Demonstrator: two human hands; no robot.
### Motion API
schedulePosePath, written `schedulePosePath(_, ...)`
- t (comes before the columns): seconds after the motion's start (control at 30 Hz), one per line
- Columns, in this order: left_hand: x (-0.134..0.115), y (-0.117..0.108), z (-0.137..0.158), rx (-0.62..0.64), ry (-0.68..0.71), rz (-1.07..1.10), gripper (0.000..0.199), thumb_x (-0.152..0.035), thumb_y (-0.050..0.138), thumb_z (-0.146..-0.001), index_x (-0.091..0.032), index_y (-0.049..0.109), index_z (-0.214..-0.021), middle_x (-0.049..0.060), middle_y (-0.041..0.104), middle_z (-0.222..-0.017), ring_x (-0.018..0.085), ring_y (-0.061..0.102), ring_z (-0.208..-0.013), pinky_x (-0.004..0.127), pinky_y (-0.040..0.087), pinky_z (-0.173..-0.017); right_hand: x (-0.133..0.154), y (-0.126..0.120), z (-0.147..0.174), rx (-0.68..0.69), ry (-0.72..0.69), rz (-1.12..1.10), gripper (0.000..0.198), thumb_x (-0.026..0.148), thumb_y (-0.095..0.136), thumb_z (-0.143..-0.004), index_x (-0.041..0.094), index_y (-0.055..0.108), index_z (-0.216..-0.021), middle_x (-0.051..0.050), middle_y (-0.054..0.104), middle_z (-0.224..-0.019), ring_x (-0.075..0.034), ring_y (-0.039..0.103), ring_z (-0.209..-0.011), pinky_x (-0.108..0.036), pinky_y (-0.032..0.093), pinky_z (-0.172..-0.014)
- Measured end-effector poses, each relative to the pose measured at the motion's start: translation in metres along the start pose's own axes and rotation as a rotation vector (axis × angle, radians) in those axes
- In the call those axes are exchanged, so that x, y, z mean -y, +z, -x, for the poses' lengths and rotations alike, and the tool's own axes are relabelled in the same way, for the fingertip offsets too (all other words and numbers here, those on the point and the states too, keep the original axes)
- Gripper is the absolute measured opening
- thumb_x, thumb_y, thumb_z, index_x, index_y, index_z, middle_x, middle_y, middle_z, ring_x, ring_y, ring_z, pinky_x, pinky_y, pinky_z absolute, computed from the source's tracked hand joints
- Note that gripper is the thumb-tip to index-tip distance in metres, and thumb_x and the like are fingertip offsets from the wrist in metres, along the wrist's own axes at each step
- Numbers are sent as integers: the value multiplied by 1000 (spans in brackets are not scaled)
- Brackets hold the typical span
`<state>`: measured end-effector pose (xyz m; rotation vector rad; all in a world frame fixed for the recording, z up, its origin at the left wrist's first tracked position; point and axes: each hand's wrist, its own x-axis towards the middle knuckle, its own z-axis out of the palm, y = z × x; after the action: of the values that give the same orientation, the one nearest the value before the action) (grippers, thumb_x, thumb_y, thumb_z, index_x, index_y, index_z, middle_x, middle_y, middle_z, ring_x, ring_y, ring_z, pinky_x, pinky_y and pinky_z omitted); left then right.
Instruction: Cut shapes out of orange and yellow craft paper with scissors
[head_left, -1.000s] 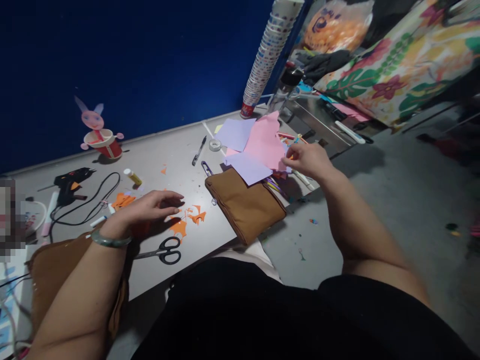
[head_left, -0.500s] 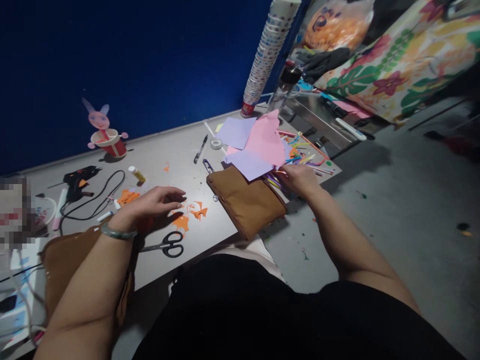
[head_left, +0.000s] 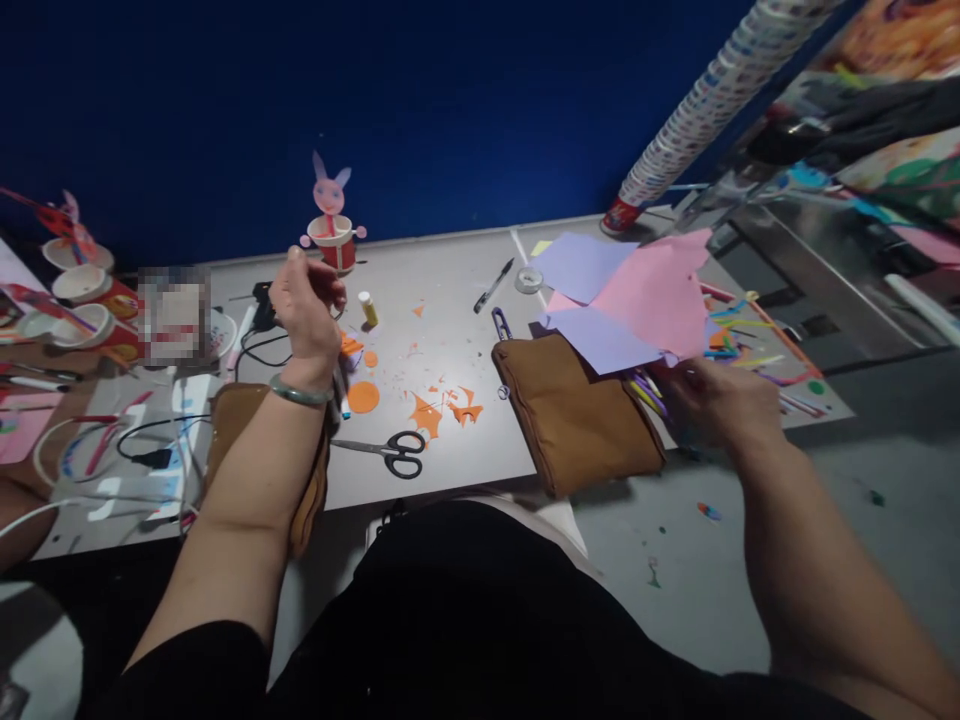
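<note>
My left hand [head_left: 306,312] is raised over the left of the table, in front of the rabbit paper cup [head_left: 334,245] and over the black glue gun [head_left: 262,306]. Its fingers are loosely bent and apart, with nothing visible in them. Below lie an orange paper circle [head_left: 364,397], a glue stick [head_left: 368,309] and black scissors [head_left: 401,455]. My right hand [head_left: 731,405] is closed at the near edge of the pink paper [head_left: 660,295] and lavender paper [head_left: 604,338], beside several pipe cleaners [head_left: 646,392]. Its fingertips are shaded; what they pinch is hidden.
A brown pouch [head_left: 577,420] overhangs the front edge, another brown pouch [head_left: 236,425] lies under my left forearm. A tall cup stack [head_left: 697,115] leans at the back right. Power strips [head_left: 180,440] with cables and decorated cups [head_left: 97,285] are at left. Orange scraps [head_left: 431,412] lie mid-table.
The view has turned left. My left hand has moved from above the orange scraps back and left toward the rabbit cup, uncovering the orange circle. My right hand stays by the papers.
</note>
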<state>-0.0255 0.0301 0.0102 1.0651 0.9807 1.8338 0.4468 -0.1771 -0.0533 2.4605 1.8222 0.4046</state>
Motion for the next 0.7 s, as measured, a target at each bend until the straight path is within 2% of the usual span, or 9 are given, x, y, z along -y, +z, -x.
schedulePosePath(0.17, -1, 1, 0, -51, -55, -12, 50, -41, 33, -102, -20, 48, -59, -3, 46, -47, 7, 46, -43, 27, 25, -46, -1, -2, -1, 8, 29, -21, 13, 37, 60, -83, 25, 65, -86, -20, 74, -81, -36, 68, -76, -38, 32, -57)
schedulePosePath(0.3, -1, 3, 2, -57, -63, -13, 48, -45, 35, -100, -20, 48, -61, -3, 46, -48, 8, 46, -43, 27, 25, -46, -1, -4, -2, -30, 83, -135, 9, 32, 64, -75, 24, 62, -80, -17, 73, -79, -33, 68, -75, -38, 39, -61)
schedulePosePath(0.47, 1, 5, 3, -51, -70, -54, 49, -45, 31, -101, -21, 46, -61, -3, 45, -47, 8, 45, -41, 27, 25, -43, 1, -22, -2, -160, 183, -445, 4, 27, 61, -73, 24, 58, -74, -10, 70, -72, -26, 65, -70, -36, 49, -70)
schedulePosePath(0.7, 1, 8, 8, -31, -55, -60, 50, -36, 29, -101, -19, 49, -59, -2, 47, -45, 8, 47, -38, 26, 27, -39, -11, -49, -12, -336, 412, -676, 8, 15, 60, -69, 23, 56, -69, -5, 64, -67, -17, 54, -59, -32, 47, -61)
